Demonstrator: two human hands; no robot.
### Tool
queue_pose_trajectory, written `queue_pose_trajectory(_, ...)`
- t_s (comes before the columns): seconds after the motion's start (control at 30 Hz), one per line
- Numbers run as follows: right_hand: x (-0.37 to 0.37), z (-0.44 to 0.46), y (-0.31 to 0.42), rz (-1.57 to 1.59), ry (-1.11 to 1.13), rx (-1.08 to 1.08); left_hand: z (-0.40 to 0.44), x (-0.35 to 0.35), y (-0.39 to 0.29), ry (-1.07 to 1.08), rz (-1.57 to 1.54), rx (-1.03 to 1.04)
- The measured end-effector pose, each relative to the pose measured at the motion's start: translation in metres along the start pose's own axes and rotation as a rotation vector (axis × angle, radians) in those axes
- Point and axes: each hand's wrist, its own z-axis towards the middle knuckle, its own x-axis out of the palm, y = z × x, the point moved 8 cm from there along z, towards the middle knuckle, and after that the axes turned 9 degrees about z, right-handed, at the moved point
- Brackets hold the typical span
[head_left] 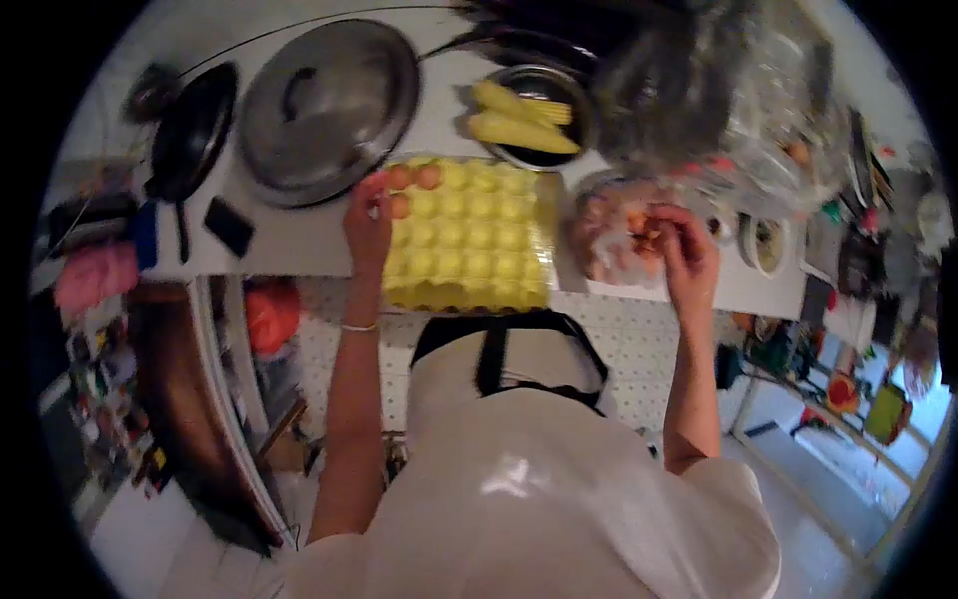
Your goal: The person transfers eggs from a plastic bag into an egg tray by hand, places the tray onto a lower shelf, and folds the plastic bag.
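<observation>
A yellow egg tray [469,235] lies near the counter's front edge, most of its cups bare. Several brown eggs [428,177] sit in its far left corner. My left hand [369,215] is at that corner with its fingers curled beside the eggs; what they grip is hidden. To the right of the tray, a clear plastic bag [604,240] has reddish-brown, egg-like items in it. My right hand [689,250] is at the bag's right side, fingers drawn together over brownish pieces, and the hold itself is unclear.
Behind the tray stands a metal bowl [544,155] with corn cobs [524,130]. A large pot lid [329,110], a dark pan [195,135] and a phone [230,227] lie to the left. Plastic bags [718,110] fill the back right, near a white bowl [766,245].
</observation>
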Motion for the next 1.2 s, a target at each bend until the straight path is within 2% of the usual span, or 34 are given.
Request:
queue_pose_trajectory(0.03, -0.045, 0.0, -0.009, -0.071, -0.118, 0.047, 0.008, 0.015, -0.032, 0.019, -0.039, 0.012)
queue_pose_trajectory(0.1, -0.102, 0.0, -0.04, -0.103, -0.18, 0.128, 0.017, 0.048, -0.109, 0.196, -0.37, 0.048)
queue_pose_trajectory(0.17, -0.103, 0.004, -0.08, -0.115, -0.017, 0.205, 0.013, 0.095, -0.184, 0.433, -0.485, 0.163)
queue_pose_trajectory(0.2, -0.098, 0.007, -0.109, -0.199, 0.107, 0.236, 0.005, 0.122, -0.222, 0.577, -0.481, 0.229)
queue_pose_trajectory(0.23, -0.078, 0.009, -0.097, -0.488, 0.123, 0.017, -0.006, 0.148, -0.254, 0.719, -0.472, 0.295)
queue_pose_trajectory(0.27, -0.068, 0.01, -0.109, -0.485, 0.115, 0.228, -0.019, 0.177, -0.275, 0.88, -0.42, 0.339)
queue_pose_trajectory(0.3, -0.052, 0.016, -0.11, -0.534, 0.228, 0.321, -0.035, 0.205, -0.29, 1.041, -0.365, 0.377)
queue_pose_trajectory(0.37, -0.064, 0.019, -0.177, -0.385, 0.173, 0.255, -0.067, 0.264, -0.291, 1.143, -0.083, 0.569)
queue_pose_trajectory(0.4, -0.068, 0.019, -0.197, -0.334, 0.154, 0.231, -0.079, 0.288, -0.282, 1.146, -0.077, 0.575)
queue_pose_trajectory(0.47, -0.063, 0.019, -0.174, -1.065, 0.155, 0.129, -0.105, 0.333, -0.255, 1.107, 0.459, 0.795)
queue_pose_trajectory(0.5, -0.064, 0.021, -0.178, -1.063, 0.148, 0.13, -0.11, 0.339, -0.253, 1.108, 0.462, 0.801)
queue_pose_trajectory(0.57, -0.066, 0.022, -0.187, -1.082, 0.146, 0.154, -0.098, 0.331, -0.253, 0.687, 0.579, 0.782)
queue_pose_trajectory(0.63, -0.068, 0.023, -0.197, -1.16, 0.211, 0.22, -0.097, 0.336, -0.252, 0.7, 0.62, 0.803)
queue_pose_trajectory(0.73, -0.072, 0.023, -0.191, -1.085, 0.268, 0.16, -0.094, 0.344, -0.249, 0.711, 0.705, 0.841)
queue_pose_trajectory(0.8, -0.079, 0.019, -0.176, -0.767, 0.284, 0.049, -0.093, 0.352, -0.244, 0.718, 0.75, 0.861)
queue_pose_trajectory(0.83, -0.083, 0.019, -0.177, -0.766, 0.284, 0.049, -0.091, 0.356, -0.24, 0.714, 0.714, 0.812)
queue_pose_trajectory(0.9, -0.089, 0.015, -0.191, -0.293, 0.272, 0.269, -0.089, 0.36, -0.235, 0.713, 0.676, 0.761)
queue_pose_trajectory(0.93, -0.088, 0.016, -0.192, -0.293, 0.272, 0.269, -0.088, 0.36, -0.234, 0.709, 0.67, 0.761)
queue_pose_trajectory(1.0, -0.071, 0.018, -0.177, -0.833, 0.414, -0.04, -0.087, 0.359, -0.236, 0.7, 0.665, 0.76)
queue_pose_trajectory(1.13, -0.064, 0.015, -0.17, -1.017, 0.424, -0.017, -0.086, 0.35, -0.24, 0.726, 0.614, 0.78)
queue_pose_trajectory(1.2, -0.059, 0.011, -0.183, -1.035, 0.61, 0.158, -0.089, 0.339, -0.243, 0.748, 0.594, 0.781)
